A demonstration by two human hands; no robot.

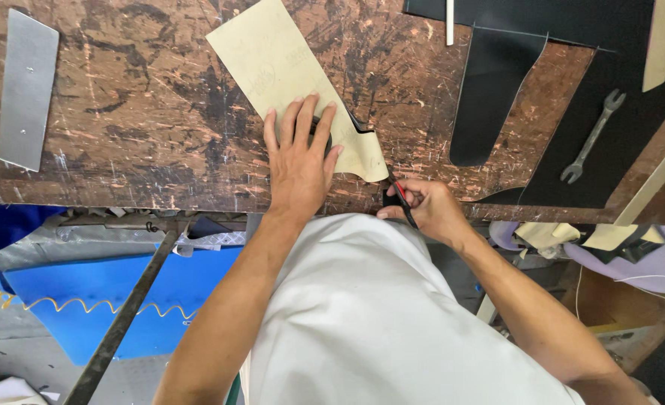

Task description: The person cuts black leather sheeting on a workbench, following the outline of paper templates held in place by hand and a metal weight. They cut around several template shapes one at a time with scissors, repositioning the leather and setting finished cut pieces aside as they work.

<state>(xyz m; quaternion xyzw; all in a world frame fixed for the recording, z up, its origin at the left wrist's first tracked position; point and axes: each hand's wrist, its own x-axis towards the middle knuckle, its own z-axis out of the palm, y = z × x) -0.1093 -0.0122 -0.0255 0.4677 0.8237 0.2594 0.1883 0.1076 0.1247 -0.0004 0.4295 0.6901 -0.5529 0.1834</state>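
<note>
White shirt front [392, 322], nearest the lens, with both bare forearms reaching up to a scarred brown workbench [145, 112]. Left hand [299, 161]: fingers spread flat, pressing a tan card template [280, 64] onto a piece of black sheet material mostly hidden beneath it, near the bench's front edge. Right hand [426, 206]: fingers closed around a slim red-and-black cutting knife [401, 199], tip at the template's lower right corner. Progress, as judged: the knife sits at one corner of the outline and black edge shows along the template's right side, so the tracing cut appears partly run; how much remains cannot be told. Also present: large black sheet [610, 150] with a shape already cut out, open-ended spanner [591, 139] lying on it, grey metal plate [26, 90] at far left.
</note>
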